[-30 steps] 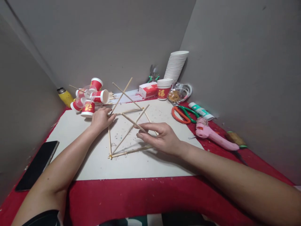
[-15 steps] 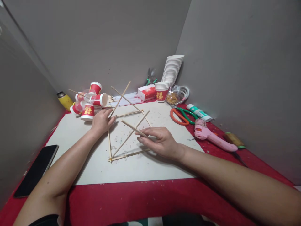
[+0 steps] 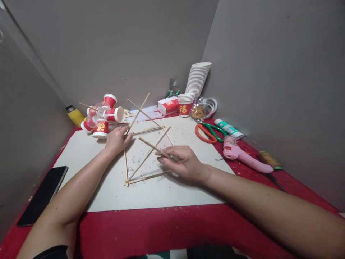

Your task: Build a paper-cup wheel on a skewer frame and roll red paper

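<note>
A frame of thin wooden sticks [image 3: 151, 177] stands on the white sheet, with a four-sided base and two pairs of crossed sticks rising from it. My left hand [image 3: 118, 139] is closed at the far left corner, its fingers around the lower end of a slanting stick [image 3: 139, 112]. At the right, my right hand [image 3: 185, 162] pinches another slanting stick [image 3: 149, 144] of the near crossed pair between thumb and fingers. The near left corner [image 3: 127, 183] shows a yellowish binding. My right hand hides the near right corner.
Red paper cups [image 3: 100, 128] joined around clear discs stand at the back left beside a yellow bottle [image 3: 74, 116]. Stacked paper cups [image 3: 185, 105], scissors [image 3: 206, 133] and a pink glue gun [image 3: 244, 158] line the right. A phone [image 3: 43, 196] lies at left.
Almost nothing differs. Both hands keep their hold on the sticks, and the view has shifted very slightly.
</note>
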Action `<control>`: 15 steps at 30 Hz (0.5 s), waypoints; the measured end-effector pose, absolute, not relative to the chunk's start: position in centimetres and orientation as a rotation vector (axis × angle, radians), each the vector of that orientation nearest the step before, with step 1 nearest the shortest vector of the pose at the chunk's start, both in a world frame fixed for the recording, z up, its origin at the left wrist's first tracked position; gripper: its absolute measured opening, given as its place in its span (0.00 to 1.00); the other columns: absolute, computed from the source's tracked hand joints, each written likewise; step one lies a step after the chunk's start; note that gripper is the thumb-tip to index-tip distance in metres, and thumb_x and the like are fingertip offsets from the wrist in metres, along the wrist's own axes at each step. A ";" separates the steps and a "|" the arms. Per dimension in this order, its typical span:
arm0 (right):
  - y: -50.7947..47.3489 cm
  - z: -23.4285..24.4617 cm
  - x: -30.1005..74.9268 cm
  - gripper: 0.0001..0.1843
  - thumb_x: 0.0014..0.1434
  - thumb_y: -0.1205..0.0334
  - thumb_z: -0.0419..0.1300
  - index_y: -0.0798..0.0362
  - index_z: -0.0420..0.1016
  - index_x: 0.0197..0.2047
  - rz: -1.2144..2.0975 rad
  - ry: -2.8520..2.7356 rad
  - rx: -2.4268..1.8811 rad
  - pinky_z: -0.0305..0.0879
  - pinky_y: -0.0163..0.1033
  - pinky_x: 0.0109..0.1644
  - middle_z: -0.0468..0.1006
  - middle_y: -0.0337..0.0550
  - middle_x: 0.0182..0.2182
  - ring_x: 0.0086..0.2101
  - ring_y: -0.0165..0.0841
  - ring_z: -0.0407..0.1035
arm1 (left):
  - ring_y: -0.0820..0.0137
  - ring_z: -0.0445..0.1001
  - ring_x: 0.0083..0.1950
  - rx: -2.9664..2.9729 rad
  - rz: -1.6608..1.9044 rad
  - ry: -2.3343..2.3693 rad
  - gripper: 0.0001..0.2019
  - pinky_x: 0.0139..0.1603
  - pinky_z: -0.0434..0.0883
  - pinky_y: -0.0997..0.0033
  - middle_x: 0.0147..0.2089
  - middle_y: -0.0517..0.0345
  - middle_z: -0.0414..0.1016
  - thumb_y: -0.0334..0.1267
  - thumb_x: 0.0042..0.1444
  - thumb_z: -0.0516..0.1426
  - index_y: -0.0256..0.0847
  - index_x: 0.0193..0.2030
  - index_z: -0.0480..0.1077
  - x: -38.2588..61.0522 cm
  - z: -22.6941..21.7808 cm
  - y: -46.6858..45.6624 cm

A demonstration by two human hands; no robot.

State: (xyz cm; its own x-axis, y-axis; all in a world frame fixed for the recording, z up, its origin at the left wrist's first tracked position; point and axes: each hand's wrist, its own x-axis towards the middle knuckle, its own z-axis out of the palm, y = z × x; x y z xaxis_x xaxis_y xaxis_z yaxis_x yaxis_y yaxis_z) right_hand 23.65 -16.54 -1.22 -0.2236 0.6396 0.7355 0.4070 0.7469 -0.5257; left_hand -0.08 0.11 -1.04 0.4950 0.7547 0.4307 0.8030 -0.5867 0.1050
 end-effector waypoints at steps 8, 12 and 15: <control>-16.3 -1.7 23.8 0.09 0.65 0.64 0.61 0.55 0.83 0.41 0.268 -1.866 -0.775 0.75 0.35 0.35 0.86 0.45 0.33 0.31 0.29 0.79 | 0.56 0.78 0.56 -2.626 -0.690 -1.430 0.22 0.58 0.72 0.60 0.56 0.45 0.81 0.47 0.65 0.55 0.39 0.60 0.75 -0.1 -1.1 0.5; -16.1 -2.0 23.7 0.09 0.65 0.63 0.61 0.56 0.83 0.40 0.247 -1.862 -0.793 0.73 0.35 0.34 0.85 0.44 0.30 0.28 0.29 0.77 | 0.57 0.80 0.53 -2.621 -0.696 -1.459 0.23 0.55 0.73 0.61 0.55 0.45 0.82 0.47 0.65 0.56 0.37 0.62 0.74 -0.2 -0.8 0.3; -15.9 -2.1 23.6 0.09 0.65 0.63 0.61 0.57 0.83 0.37 0.221 -1.841 -0.764 0.72 0.35 0.34 0.84 0.44 0.29 0.27 0.29 0.76 | 0.57 0.80 0.52 -2.620 -0.709 -1.459 0.25 0.53 0.74 0.62 0.53 0.44 0.82 0.48 0.65 0.56 0.36 0.63 0.73 -0.2 -0.6 0.0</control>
State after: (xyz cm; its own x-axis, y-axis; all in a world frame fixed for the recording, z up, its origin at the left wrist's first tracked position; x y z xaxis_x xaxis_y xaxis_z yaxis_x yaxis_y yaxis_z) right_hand 23.59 -15.93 -2.07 -0.2148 0.5967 0.7732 0.3972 0.7766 -0.4890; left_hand -0.18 0.02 -0.56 0.4461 0.7906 0.4195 0.8182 -0.5502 0.1667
